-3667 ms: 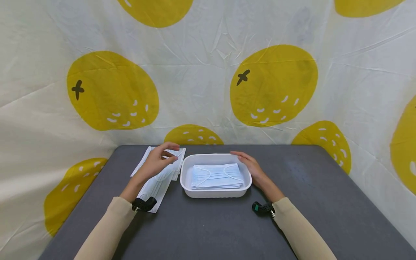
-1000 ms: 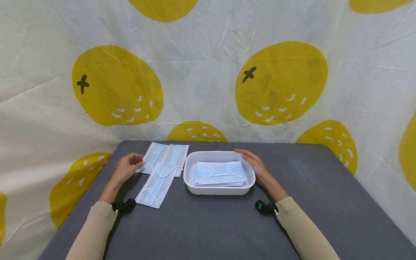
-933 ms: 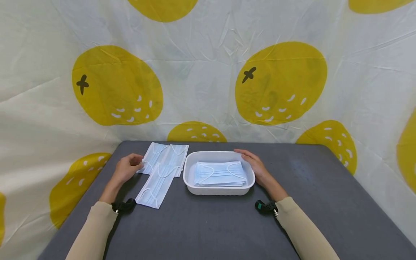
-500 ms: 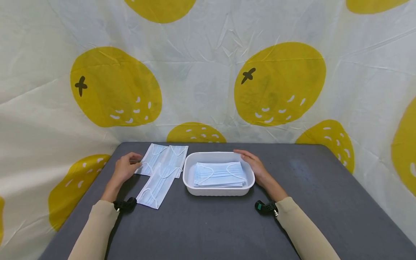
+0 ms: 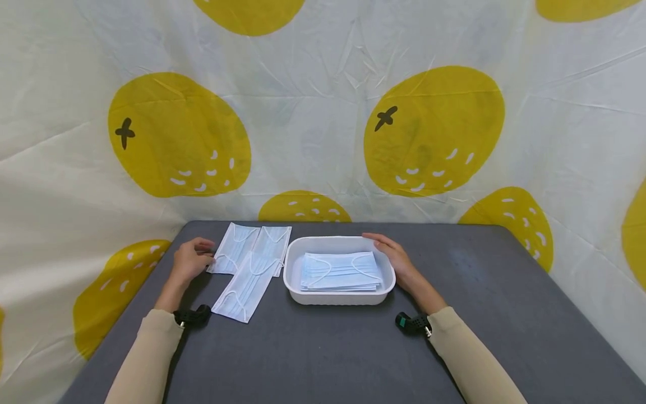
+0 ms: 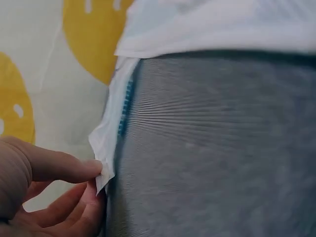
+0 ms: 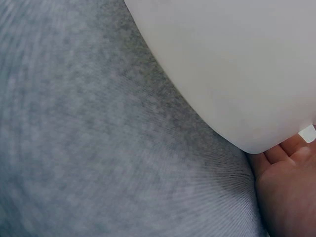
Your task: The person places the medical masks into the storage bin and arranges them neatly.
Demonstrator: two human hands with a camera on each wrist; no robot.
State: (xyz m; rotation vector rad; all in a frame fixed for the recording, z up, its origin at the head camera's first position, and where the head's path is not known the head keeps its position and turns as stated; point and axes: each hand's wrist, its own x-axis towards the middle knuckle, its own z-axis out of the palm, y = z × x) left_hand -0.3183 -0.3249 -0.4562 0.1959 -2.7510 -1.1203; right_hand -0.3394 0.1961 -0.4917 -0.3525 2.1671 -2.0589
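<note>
My left hand [image 5: 189,261] pinches the near left corner of a face mask [image 5: 236,247] between thumb and fingertips. In the left wrist view the pinched mask [image 6: 111,123] runs up along the grey table from the fingers. Two more face masks lie right of it: one at the back [image 5: 274,238], and one slanting toward the front [image 5: 242,294] that overlaps them. My right hand [image 5: 393,258] rests along the right side of a white plastic tub [image 5: 340,298], fingers nearly straight. Inside the tub lies a stack of blue face masks [image 5: 340,272]. The right wrist view shows the palm [image 7: 291,192] against the tub wall.
A dark grey table [image 5: 323,359] carries everything. Behind it and along both sides hangs a pale curtain [image 5: 308,129] with large yellow fruit prints. The tub stands just right of the loose masks.
My left hand moved from above the loose masks to their left edge, then slid slightly left, drawing the leftmost mask a little away from the others. My right hand stayed at the tub.
</note>
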